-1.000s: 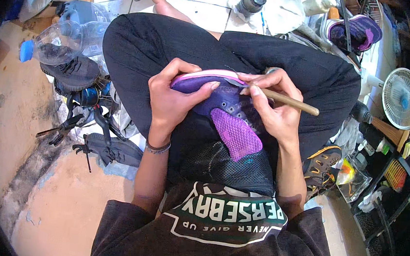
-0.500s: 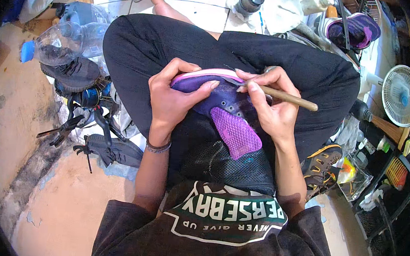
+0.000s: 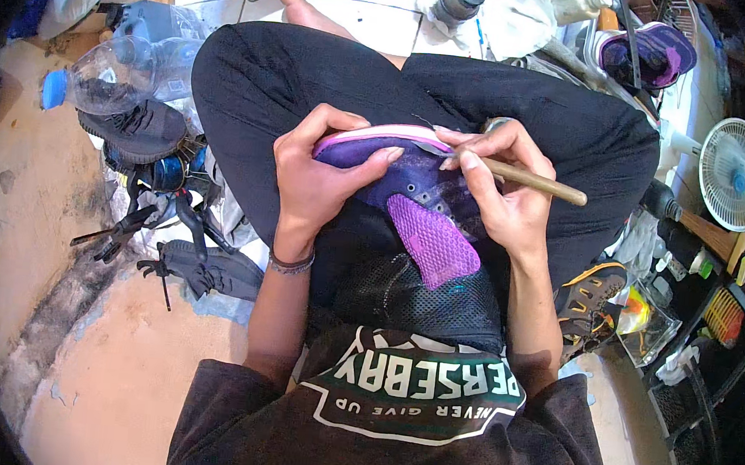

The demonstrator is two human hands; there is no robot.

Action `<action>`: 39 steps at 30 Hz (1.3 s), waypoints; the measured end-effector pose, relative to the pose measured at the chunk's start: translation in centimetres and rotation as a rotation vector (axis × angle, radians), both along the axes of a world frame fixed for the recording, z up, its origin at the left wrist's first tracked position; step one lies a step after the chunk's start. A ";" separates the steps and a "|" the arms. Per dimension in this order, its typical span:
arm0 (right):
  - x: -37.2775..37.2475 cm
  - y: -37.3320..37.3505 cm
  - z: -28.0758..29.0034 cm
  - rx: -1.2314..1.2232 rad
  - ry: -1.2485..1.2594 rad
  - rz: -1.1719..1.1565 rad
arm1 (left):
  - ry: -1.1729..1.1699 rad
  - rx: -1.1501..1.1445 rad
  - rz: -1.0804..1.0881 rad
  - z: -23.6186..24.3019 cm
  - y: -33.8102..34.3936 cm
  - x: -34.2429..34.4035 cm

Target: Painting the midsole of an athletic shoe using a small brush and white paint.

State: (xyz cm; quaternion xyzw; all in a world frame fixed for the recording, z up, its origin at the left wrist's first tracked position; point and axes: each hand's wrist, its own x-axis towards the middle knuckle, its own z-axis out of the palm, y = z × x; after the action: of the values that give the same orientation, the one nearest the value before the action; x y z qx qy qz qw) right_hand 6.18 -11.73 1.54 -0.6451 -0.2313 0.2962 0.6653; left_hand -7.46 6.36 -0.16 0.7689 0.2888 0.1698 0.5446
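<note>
A dark purple shoe (image 3: pixel 372 163) with a white and pink sole edge lies across my lap, sole side away from me. My left hand (image 3: pixel 321 166) is closed on its left end, thumb on the fabric and fingers over the sole edge. In my right hand (image 3: pixel 514 187) is a wooden-handled tool (image 3: pixel 537 180) with a thin metal blade. The blade meets the seam between the upper and the sole, and my right fingertips rest near that edge. The purple textured tongue (image 3: pixel 434 242) hangs toward me below the eyelets.
To the left are a clear plastic bottle (image 3: pixel 116 77), a dark shoe (image 3: pixel 138 130) and a black tripod-like stand (image 3: pixel 188 216). A purple shoe (image 3: pixel 645 57), a white fan (image 3: pixel 735 176) and a brown-black shoe (image 3: pixel 591 300) stand right. A dark jar (image 3: pixel 460 4) is ahead.
The whole view has shifted slightly. Both hands keep their holds on the shoe and the tool, and the blade stays at the sole seam with barely any movement.
</note>
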 end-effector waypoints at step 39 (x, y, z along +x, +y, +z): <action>1.1 -2.4 7.5 0.079 -0.852 0.203 | -0.289 0.003 -0.222 7.4 -0.9 2.4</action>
State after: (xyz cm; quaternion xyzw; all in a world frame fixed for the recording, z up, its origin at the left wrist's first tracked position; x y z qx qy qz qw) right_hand 7.24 -14.13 9.08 -0.6576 -0.5585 0.0585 0.5021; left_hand -5.01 5.44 7.27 0.7646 0.1205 0.2177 0.5946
